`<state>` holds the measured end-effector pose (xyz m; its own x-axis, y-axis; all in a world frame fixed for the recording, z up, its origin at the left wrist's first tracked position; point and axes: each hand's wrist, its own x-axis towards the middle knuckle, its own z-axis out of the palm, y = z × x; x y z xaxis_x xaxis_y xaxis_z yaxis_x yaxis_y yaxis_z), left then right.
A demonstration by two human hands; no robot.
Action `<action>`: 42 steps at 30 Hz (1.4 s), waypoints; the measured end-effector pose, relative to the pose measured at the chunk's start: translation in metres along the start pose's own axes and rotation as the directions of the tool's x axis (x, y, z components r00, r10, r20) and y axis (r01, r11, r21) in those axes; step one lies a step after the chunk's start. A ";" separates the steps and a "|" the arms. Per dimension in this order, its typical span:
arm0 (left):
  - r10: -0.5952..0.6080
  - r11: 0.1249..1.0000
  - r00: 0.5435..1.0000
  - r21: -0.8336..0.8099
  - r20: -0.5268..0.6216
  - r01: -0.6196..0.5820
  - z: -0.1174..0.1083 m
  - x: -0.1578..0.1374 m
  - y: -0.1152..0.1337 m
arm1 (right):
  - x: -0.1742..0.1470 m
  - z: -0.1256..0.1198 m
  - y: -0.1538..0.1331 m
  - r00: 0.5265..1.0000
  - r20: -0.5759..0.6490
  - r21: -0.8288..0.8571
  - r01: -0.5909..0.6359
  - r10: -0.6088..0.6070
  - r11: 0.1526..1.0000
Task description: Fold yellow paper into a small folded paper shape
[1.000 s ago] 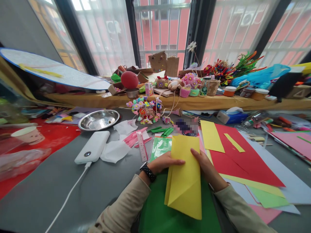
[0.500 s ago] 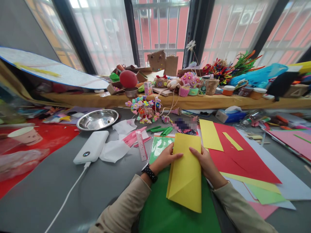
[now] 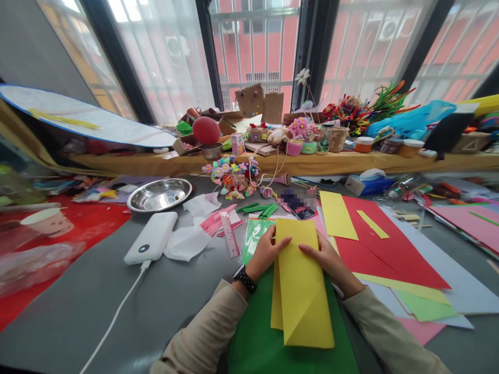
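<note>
Both hands hold a folded sheet of yellow paper (image 3: 306, 291) by its two long sides, near the far end. My left hand (image 3: 268, 253) grips its left side, the thumb lying on top; a watch is on that wrist. My right hand (image 3: 329, 259) pinches the right side with its thumb on top as well. Fingers under the paper are hidden. A diagonal crease runs across the near part, and a second layer sticks out at the lower left. Beneath lies a green sheet (image 3: 253, 332), with a clear plastic packet (image 3: 255, 236) just beyond it.
To the right lie red paper (image 3: 393, 254), a yellow piece (image 3: 338, 215) and white sheets. On the left are a white power bank (image 3: 152, 239) with its cable, a metal plate (image 3: 134, 202) and a pink ruler (image 3: 230, 234). Craft flowers (image 3: 234, 174) stand ahead, before a cluttered ledge.
The yellow paper has turned slightly, its near end swinging right, and more of the lower layer shows on the left. Both hands keep their hold.
</note>
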<state>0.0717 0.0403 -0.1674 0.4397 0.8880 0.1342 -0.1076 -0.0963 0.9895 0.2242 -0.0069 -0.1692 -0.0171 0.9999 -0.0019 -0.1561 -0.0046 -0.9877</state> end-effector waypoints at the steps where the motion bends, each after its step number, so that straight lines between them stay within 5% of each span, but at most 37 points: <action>1: 0.009 0.999 0.999 -0.031 -0.033 -0.010 0.000 0.000 0.001 | -0.001 0.001 -0.001 1.000 0.031 -0.012 -0.001 0.001 1.000; 8: -0.090 0.973 0.994 -0.220 -0.068 0.074 -0.003 -0.001 0.009 | -0.003 0.005 -0.002 0.998 0.068 -0.030 -0.004 0.007 1.000; 23: -0.079 0.981 0.996 -0.179 -0.048 0.069 -0.003 0.001 0.003 | -0.006 0.006 -0.004 0.999 -0.010 -0.004 -0.035 0.035 0.999; 33: -0.097 0.970 0.995 -0.225 -0.023 0.089 -0.003 0.000 0.005 | -0.003 0.003 -0.002 0.998 0.054 0.149 -0.052 0.045 0.987; 42: -0.122 0.987 0.991 -0.113 -0.049 0.116 -0.005 0.001 0.000 | -0.004 0.003 -0.002 1.000 -0.002 0.137 -0.026 0.027 0.990</action>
<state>0.0677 0.0432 -0.1677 0.4054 0.9141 0.0100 -0.1561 0.0584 0.9860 0.2215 -0.0109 -0.1662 -0.0191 0.9994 -0.0290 -0.2897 -0.0333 -0.9565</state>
